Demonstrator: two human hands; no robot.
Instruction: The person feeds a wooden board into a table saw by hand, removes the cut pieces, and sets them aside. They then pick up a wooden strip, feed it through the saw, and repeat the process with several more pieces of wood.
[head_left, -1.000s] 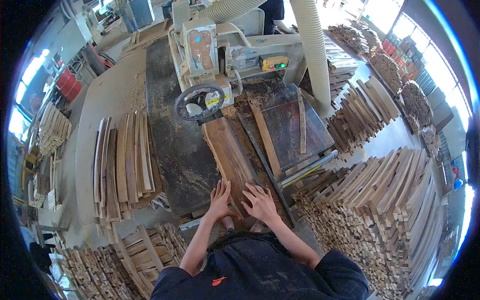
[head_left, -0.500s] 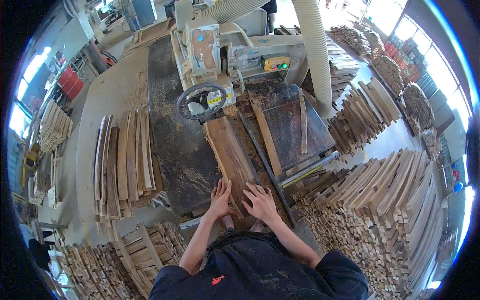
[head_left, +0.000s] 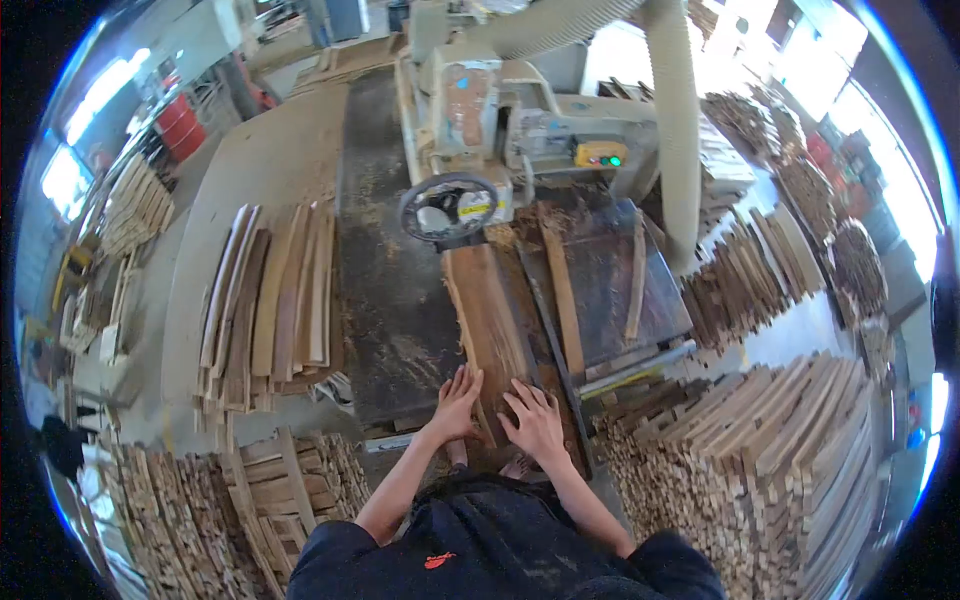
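Note:
A wide brown board (head_left: 490,315) with a rough left edge lies lengthwise on the dark machine table (head_left: 395,310), its far end just below the black handwheel (head_left: 450,208). At the near end, my left hand (head_left: 455,405) rests on the board's left edge, fingers apart. My right hand (head_left: 533,420) lies against its right side with spread fingers. Right of the board runs a dark metal fence (head_left: 560,375). Beyond that, a narrow strip (head_left: 563,300) and a thinner one (head_left: 636,275) lie on the table.
Long boards (head_left: 265,300) are stacked on the left. A tall lumber stack (head_left: 740,440) stands at right, with cut pieces (head_left: 180,510) at lower left. The machine (head_left: 465,110) carries a yellow control box (head_left: 600,154); a ribbed hose (head_left: 675,140) hangs beside it.
The view has shifted, so the machine and tables appear further right. Both hands remain at the board's near end, and their grip looks much the same.

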